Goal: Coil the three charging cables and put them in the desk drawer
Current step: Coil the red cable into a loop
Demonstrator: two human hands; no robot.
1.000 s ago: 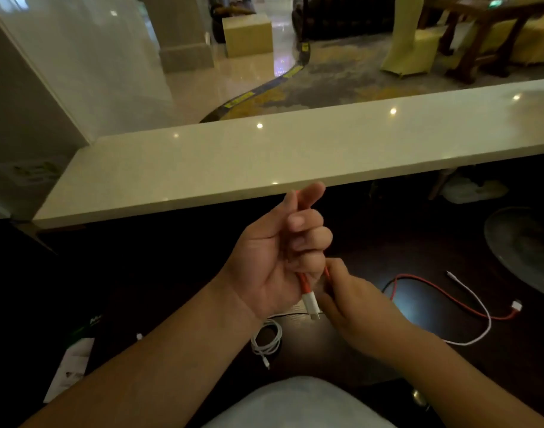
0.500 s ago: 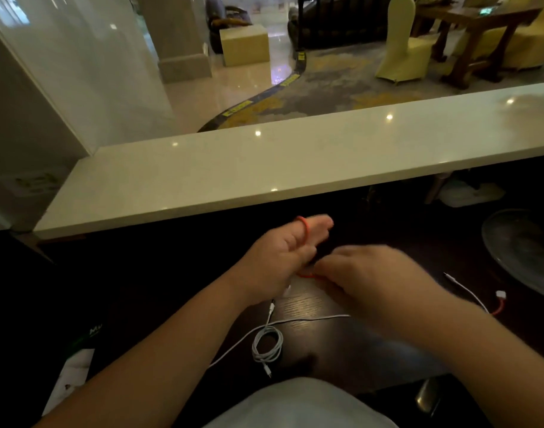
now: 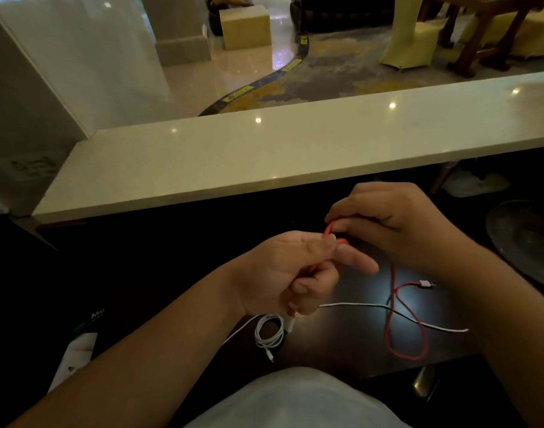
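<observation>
Fingers (image 3: 323, 245) of the left hand (image 3: 283, 273) clamp the red cable (image 3: 397, 319); right hand (image 3: 397, 223) now pinches a fresh wrap on — coiling's progressing.

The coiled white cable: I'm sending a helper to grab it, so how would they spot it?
On the dark desk below the long pale stone counter, look just under the left hand. The small coiled white cable lies there, the only one wound up; the straight white cable and red cable sprawl loose.

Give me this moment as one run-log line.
stage: coiling red cable | left hand: holds loops | right hand: feeds cable | white coil: on desk | loose white cable: uncoiled | drawer: unseen
</observation>
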